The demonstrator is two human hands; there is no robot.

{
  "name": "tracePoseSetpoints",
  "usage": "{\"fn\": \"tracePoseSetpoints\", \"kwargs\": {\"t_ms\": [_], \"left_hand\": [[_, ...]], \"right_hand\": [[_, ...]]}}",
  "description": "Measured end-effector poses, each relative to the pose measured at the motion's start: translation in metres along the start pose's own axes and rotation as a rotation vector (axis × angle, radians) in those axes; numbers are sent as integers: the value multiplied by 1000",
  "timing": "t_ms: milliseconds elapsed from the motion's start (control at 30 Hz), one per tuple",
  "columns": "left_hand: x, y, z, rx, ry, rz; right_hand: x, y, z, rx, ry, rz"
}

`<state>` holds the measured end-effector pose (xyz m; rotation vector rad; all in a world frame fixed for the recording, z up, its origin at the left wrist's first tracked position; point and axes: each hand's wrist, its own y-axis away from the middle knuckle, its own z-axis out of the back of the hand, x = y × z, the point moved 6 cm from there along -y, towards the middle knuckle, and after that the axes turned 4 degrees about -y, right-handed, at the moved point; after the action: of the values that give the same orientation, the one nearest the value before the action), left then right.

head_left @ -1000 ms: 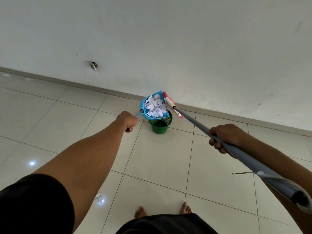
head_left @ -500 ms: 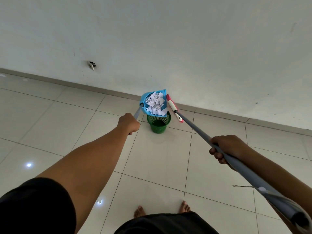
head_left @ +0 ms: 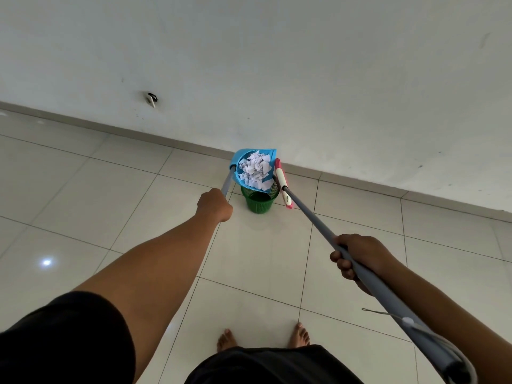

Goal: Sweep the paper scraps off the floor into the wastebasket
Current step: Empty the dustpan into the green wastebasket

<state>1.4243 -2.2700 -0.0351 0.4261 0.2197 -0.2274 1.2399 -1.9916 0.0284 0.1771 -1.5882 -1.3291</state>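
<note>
**Dumping the dustpan without a mess**

While the dustpan (head_left: 243, 164) handle is gripped by the left hand (head_left: 214, 205) and the broom (head_left: 282, 182) by the right hand (head_left: 357, 256), the paper scraps (head_left: 255, 170) piled above the wastebasket (head_left: 259, 202) should probably be tipped slowly, lip kept inside the rim.

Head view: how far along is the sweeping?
Done: white paper scraps sit gathered in the blue plastic dustpan. In hand: left hand tilts it over the green mesh wastebasket; right hand holds the grey-handled broom. Left: scraps still need to drop in.
</note>
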Motion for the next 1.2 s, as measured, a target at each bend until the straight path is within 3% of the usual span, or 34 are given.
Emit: {"fn": "tracePoseSetpoints", "kwargs": {"t_ms": [1200], "left_hand": [[34, 21, -56, -149, -217, -66]], "right_hand": [[-17, -3, -21, 7, -48, -34]]}}
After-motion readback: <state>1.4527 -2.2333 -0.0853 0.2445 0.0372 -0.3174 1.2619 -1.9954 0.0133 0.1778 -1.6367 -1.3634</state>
